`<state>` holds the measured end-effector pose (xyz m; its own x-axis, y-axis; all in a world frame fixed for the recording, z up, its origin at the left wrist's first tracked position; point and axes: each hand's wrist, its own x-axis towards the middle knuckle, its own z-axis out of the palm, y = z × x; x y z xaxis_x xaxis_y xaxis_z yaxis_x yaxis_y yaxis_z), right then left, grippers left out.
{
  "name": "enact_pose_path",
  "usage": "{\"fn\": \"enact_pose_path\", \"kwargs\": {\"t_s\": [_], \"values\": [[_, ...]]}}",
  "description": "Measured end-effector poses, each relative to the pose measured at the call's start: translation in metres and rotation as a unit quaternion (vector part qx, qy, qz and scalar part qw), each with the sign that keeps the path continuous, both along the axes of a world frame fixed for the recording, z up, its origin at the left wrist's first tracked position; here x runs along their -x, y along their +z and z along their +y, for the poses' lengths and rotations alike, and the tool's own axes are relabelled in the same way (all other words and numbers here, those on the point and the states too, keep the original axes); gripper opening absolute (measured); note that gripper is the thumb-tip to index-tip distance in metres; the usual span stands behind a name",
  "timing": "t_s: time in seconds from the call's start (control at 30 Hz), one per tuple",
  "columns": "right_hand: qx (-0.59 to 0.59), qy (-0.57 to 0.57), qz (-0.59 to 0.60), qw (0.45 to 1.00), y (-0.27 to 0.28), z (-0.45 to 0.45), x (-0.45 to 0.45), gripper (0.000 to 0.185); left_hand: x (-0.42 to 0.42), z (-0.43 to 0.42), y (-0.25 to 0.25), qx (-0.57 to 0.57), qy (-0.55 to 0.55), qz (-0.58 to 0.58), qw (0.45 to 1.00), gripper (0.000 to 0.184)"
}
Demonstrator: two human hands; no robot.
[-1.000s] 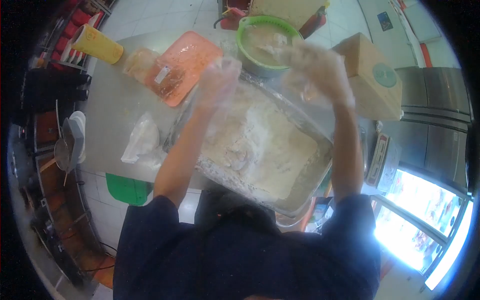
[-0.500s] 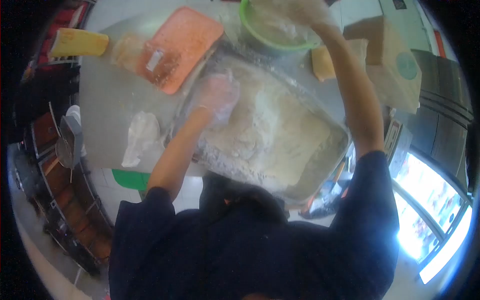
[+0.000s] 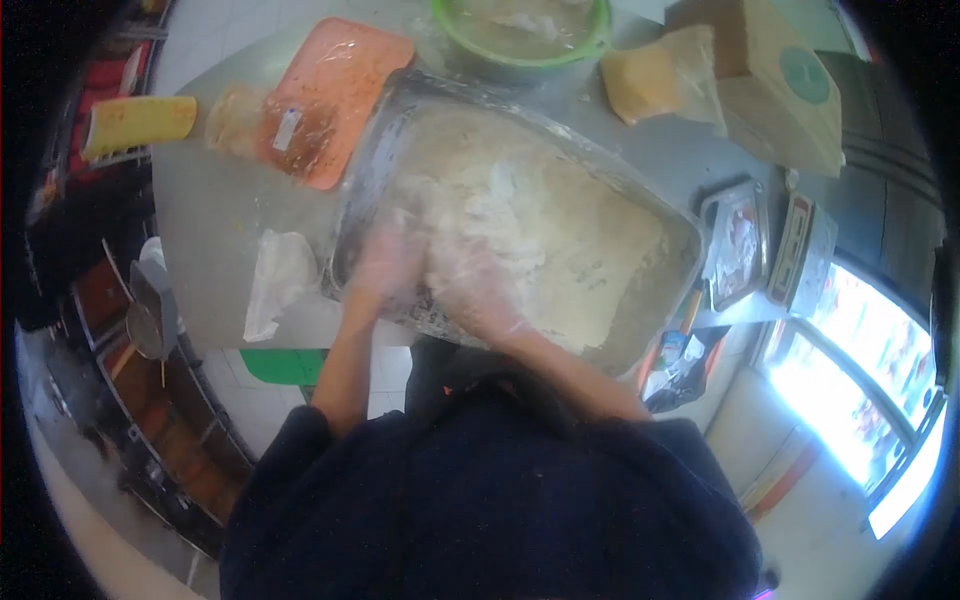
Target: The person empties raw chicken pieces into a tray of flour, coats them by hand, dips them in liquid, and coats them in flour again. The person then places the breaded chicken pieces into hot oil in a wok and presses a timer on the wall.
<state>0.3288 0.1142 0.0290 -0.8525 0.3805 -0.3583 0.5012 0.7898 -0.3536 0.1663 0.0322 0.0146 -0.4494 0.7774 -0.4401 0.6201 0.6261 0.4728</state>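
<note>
Left hand [image 3: 392,255], right hand [image 3: 478,290]: low in tray [image 3: 655,300], apparently for reaching powder [image 3: 600,240] | grasp: blurred — cannot tell | green basin [image 3: 601,42]: beyond tray — handy

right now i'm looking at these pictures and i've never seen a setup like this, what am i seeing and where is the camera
There is no machine here: a person works with their own two hands, and every picture comes from one camera worn on their head, looking forward and down. The dark shape at the bottom is their clothing.

The left hand and right hand are low over a large metal tray of pale powder. Both are blurred, so I can't tell whether they grip anything.

Around the tray on the metal table are an orange tray, a green-rimmed bowl, a bag with yellowish contents, a cardboard box and a crumpled white item.
</note>
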Motion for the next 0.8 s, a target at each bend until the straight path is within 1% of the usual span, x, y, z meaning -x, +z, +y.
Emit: {"fn": "enact_pose_path", "kwargs": {"t_s": [0.03, 0.07, 0.1, 0.13, 0.17, 0.2, 0.23, 0.27, 0.3, 0.33, 0.37, 0.4, 0.43, 0.47, 0.5, 0.53, 0.57, 0.6, 0.63, 0.67, 0.7, 0.73, 0.77, 0.8], "values": [[0.062, -0.067, 0.117, 0.989, 0.022, 0.012, 0.006, 0.052, 0.003, 0.001, 0.033, 0.004, 0.077, -0.041, 0.996, 0.050], [0.124, -0.130, 0.234, 0.956, 0.035, 0.022, 0.012, 0.044, 0.005, 0.004, 0.055, 0.012, 0.155, -0.082, 0.984, 0.045], [0.134, -0.090, 0.155, 0.975, 0.032, 0.047, 0.003, 0.040, 0.002, 0.006, 0.062, 0.014, 0.153, -0.082, 0.985, 0.045], [0.136, -0.085, 0.156, 0.975, 0.023, 0.060, 0.012, 0.040, -0.003, 0.008, 0.067, -0.004, 0.102, -0.012, 0.995, 0.041], [0.134, -0.194, 0.143, 0.961, 0.014, 0.071, 0.022, 0.035, -0.007, 0.011, 0.070, -0.022, 0.049, 0.061, 0.997, 0.038], [0.130, -0.306, 0.126, 0.935, 0.011, 0.073, 0.024, 0.030, -0.009, 0.015, 0.068, -0.019, 0.048, 0.063, 0.997, 0.038], [0.132, -0.309, 0.128, 0.933, -0.004, 0.059, 0.020, 0.030, -0.011, 0.023, 0.063, 0.000, 0.024, 0.077, 0.997, 0.034], [0.136, -0.218, 0.079, 0.963, -0.029, 0.045, 0.019, 0.028, -0.012, 0.033, 0.061, 0.014, 0.004, 0.093, 0.996, 0.031], [0.128, -0.119, 0.042, 0.984, -0.043, 0.050, 0.032, 0.026, -0.007, 0.046, 0.060, 0.000, 0.007, 0.110, 0.994, 0.031], [0.107, -0.133, 0.155, 0.973, -0.020, 0.053, 0.030, 0.027, -0.001, 0.055, 0.060, -0.097, 0.020, 0.157, 0.983, 0.029], [0.094, -0.148, 0.257, 0.950, 0.018, 0.046, 0.013, 0.028, 0.002, 0.059, 0.062, -0.183, 0.028, 0.196, 0.963, 0.026], [0.113, -0.140, 0.104, 0.978, 0.049, 0.054, 0.003, 0.030, 0.007, 0.064, 0.070, -0.182, 0.028, 0.201, 0.962, 0.026], [0.124, -0.125, -0.052, 0.983, 0.067, 0.068, -0.009, 0.032, 0.014, 0.075, 0.082, -0.215, 0.078, 0.128, 0.965, 0.026], [0.100, -0.121, 0.042, 0.987, 0.051, 0.072, -0.028, 0.031, 0.023, 0.088, 0.095, -0.247, 0.124, 0.052, 0.960, 0.026], [0.072, -0.118, 0.135, 0.981, 0.033, 0.076, -0.044, 0.029, 0.031, 0.105, 0.113, -0.231, 0.123, 0.060, 0.963, 0.028], [0.026, -0.138, 0.160, 0.977, 0.051, 0.101, -0.035, 0.026, 0.043, 0.124, 0.126, -0.217, 0.125, 0.069, 0.966, 0.032], [-0.019, -0.158, 0.183, 0.970, 0.081, 0.134, -0.016, 0.025, 0.063, 0.139, 0.129, -0.165, -0.009, 0.239, 0.957, 0.035], [-0.062, -0.161, 0.171, 0.970, 0.104, 0.169, 0.005, 0.024, 0.083, 0.154, 0.126, -0.102, -0.145, 0.395, 0.901, 0.039], [-0.089, -0.153, 0.255, 0.951, 0.111, 0.208, 0.030, 0.022, 0.098, 0.172, 0.123, -0.149, -0.148, 0.414, 0.886, 0.038], [-0.228, -0.037, 0.257, 0.939, 0.105, 0.257, 0.055, 0.020, 0.122, 0.202, 0.109, -0.178, -0.136, 0.398, 0.890, 0.036], [-0.240, -0.049, 0.212, 0.946, 0.105, 0.296, 0.088, 0.023, 0.145, 0.231, 0.097, -0.207, -0.124, 0.382, 0.892, 0.034], [-0.199, -0.109, 0.212, 0.950, 0.094, 0.336, 0.124, 0.029, 0.170, 0.264, 0.076, -0.216, -0.102, 0.326, 0.914, 0.033], [-0.155, -0.168, 0.211, 0.950, 0.085, 0.359, 0.147, 0.035, 0.176, 0.291, 0.078, -0.223, -0.122, 0.322, 0.912, 0.033], [-0.160, -0.166, 0.215, 0.949, 0.085, 0.362, 0.152, 0.035, 0.173, 0.314, 0.082, -0.229, -0.142, 0.316, 0.910, 0.033]]}}
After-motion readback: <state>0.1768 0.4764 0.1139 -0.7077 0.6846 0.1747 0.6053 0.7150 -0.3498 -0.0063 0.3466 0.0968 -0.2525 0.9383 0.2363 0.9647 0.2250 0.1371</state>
